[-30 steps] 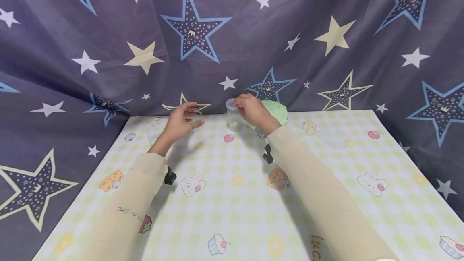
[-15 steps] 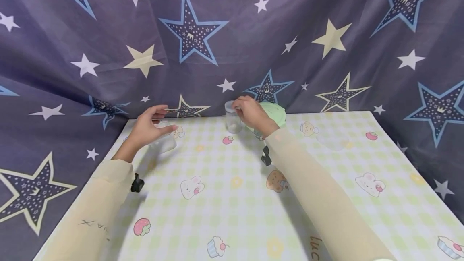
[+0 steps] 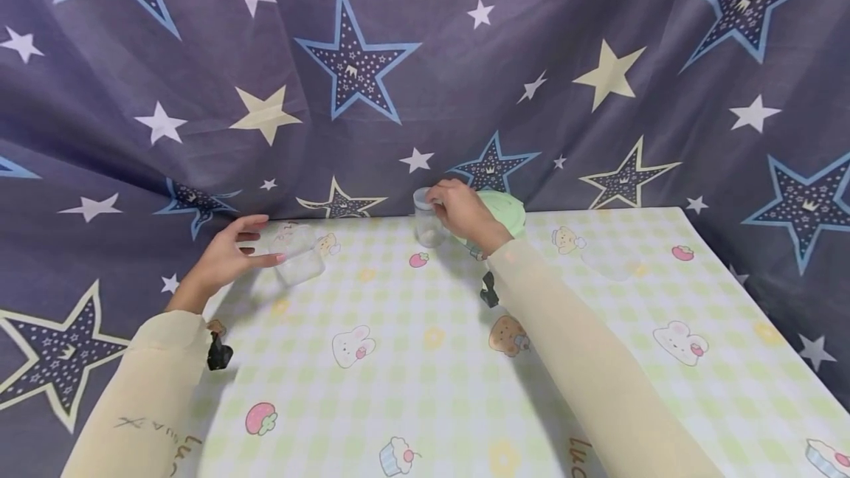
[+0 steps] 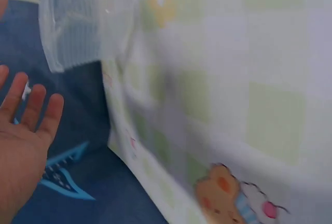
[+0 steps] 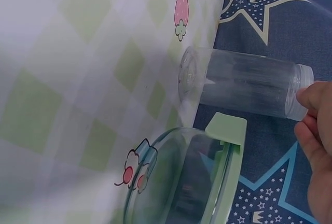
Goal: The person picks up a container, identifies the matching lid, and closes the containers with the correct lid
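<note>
Against a dark star-printed curtain [image 3: 438, 13], the bench [image 3: 405, 293] wears a pale green checked cloth with cartoon figures. Near its far edge the right grip [image 3: 461, 211] pinches the top of an upright clear jar [image 3: 428, 229] beside a green-lidded container [image 3: 506, 211]; the left grip [image 3: 224, 257], fingers apart, hovers just beside a clear tub [image 3: 302, 265].

Partly hidden brown lettering [image 3: 579, 457] on the tablecloth [image 3: 319, 404] reads "luc".

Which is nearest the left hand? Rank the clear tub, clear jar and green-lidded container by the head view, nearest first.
1. Clear tub: just right of the left hand.
2. Clear jar: near mid-view, pinched by the right hand.
3. Green-lidded container: farther right, past the jar.
</note>
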`<control>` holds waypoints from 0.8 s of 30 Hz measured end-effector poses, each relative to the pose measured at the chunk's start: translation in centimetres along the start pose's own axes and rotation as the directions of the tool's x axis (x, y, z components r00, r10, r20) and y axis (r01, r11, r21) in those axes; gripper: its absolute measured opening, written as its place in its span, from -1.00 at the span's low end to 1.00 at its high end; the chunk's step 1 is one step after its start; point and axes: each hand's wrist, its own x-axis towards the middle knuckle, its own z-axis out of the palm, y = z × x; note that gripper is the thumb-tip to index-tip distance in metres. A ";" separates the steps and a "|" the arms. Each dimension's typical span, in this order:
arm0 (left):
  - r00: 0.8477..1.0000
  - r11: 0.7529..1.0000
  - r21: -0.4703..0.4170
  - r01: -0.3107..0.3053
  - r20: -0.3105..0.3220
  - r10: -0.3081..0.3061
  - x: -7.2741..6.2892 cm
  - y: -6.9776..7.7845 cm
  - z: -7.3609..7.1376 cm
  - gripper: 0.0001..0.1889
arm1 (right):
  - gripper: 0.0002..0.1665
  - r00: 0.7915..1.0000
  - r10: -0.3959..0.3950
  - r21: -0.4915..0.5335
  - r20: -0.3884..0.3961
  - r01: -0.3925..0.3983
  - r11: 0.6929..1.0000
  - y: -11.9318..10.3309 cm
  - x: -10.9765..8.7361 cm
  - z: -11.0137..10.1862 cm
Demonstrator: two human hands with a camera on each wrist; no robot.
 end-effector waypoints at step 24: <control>0.989 0.981 -0.164 0.107 0.114 -0.089 -0.2 -3.9 2.2 0.24 | -0.76 1.000 0.006 0.010 -0.008 -0.006 1.000 -0.2 0.0 0.0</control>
